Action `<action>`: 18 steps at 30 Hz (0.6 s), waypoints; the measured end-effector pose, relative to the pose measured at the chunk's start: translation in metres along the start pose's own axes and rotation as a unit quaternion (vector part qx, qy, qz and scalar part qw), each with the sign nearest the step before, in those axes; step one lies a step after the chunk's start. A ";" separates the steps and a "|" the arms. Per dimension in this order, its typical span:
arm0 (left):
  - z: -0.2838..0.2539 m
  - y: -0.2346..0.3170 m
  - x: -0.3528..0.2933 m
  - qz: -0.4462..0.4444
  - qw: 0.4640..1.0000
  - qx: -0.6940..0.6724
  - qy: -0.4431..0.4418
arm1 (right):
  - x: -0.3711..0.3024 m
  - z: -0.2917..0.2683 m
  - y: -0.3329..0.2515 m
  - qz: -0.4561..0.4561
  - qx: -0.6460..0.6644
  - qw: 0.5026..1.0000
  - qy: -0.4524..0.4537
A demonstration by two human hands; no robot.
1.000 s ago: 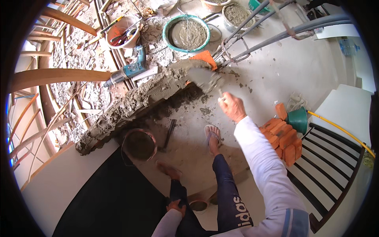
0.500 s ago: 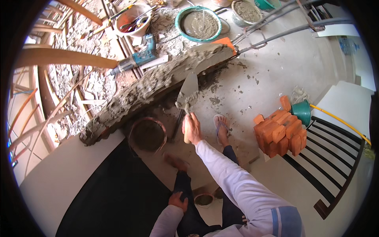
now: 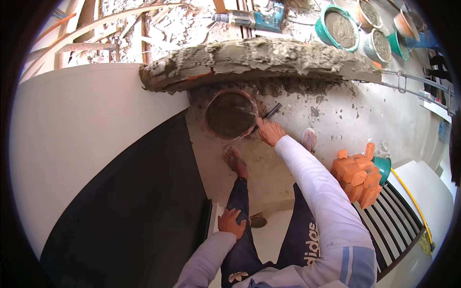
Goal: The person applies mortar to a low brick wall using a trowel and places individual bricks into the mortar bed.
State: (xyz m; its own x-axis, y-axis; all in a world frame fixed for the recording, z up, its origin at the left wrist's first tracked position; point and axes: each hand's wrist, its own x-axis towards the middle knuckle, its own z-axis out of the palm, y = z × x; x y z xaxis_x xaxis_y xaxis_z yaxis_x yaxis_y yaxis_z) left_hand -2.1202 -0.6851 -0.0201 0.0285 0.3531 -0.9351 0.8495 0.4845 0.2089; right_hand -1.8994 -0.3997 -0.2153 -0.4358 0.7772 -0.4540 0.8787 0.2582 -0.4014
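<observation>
Right hand: my right hand (image 3: 271,132) is at the right rim of the round bucket (image 3: 255,108), fingers curled in. Can't tell if they're clamped on anything, a pale blur just past them is too smeared to read.
Left hand: my left hand (image 3: 232,223) is just parked on my left leg, fingers a bit apart, holding nothing.
Bucket: on the floor ahead of my left foot (image 3: 236,161), right below the mortar ridge (image 3: 269,60), murky grey-brown inside.
Bar: 1 dark bar (image 3: 272,111) lies on the floor just beside the bucket.
Far side: blue drill (image 3: 261,20) beyond the ridge, with 1 teal tub (image 3: 324,34) of mortar farther right.
Right side: orange bricks (image 3: 356,175) piled up, green pail (image 3: 383,168) right beside them.
</observation>
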 end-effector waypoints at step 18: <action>-0.013 -0.011 0.000 0.007 1.000 -0.019 -0.001 | 0.072 0.060 -0.002 0.085 0.195 0.961 -0.179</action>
State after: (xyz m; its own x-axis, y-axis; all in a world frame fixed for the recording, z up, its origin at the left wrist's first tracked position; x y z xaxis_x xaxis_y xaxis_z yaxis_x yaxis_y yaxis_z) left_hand -2.1362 -0.6798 -0.0188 0.0422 0.3590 -0.9324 0.8286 0.5089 0.2334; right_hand -1.9441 -0.3793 -0.2951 -0.3924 0.5247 -0.7554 0.8339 -0.1436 -0.5329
